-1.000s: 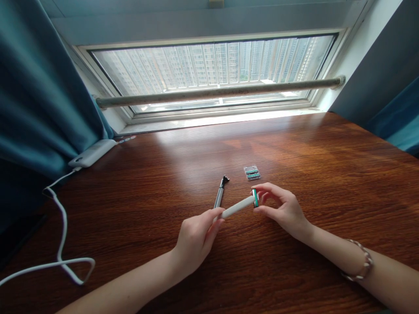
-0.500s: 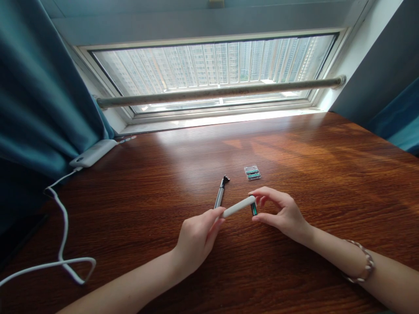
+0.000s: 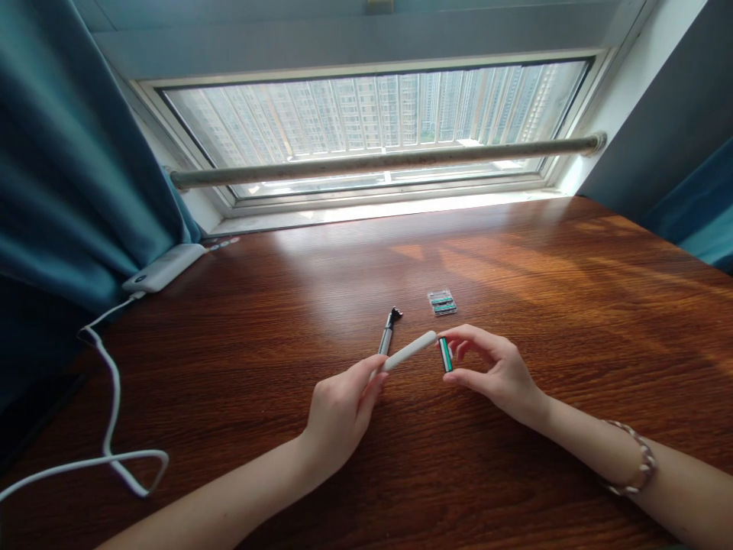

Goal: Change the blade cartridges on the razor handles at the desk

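My left hand (image 3: 342, 405) pinches a slim white stick (image 3: 409, 351) with rounded ends, its far end pointing up and right. Close by that end, a razor blade cartridge (image 3: 445, 354) with green and white strips stands between the thumb and fingers of my right hand (image 3: 497, 368). The stick's tip is at the cartridge's upper left; I cannot tell whether they touch. Behind my left hand lies a razor handle (image 3: 388, 334) in silver and black, its lower part hidden by the hand. A clear plastic case (image 3: 442, 302) holding green-striped cartridges rests beyond my right hand.
The brown wooden table (image 3: 275, 321) reaches to the window sill. At the left, a white power bank (image 3: 164, 269) with a white cable (image 3: 112, 397) lies against the blue curtain (image 3: 85, 153). A metal bar (image 3: 389, 162) crosses the window.
The white stick has drawn back left and slightly up with my left hand, uncovering the cartridge's top. The cartridge now shows its green and white face more fully. My right hand has barely moved.
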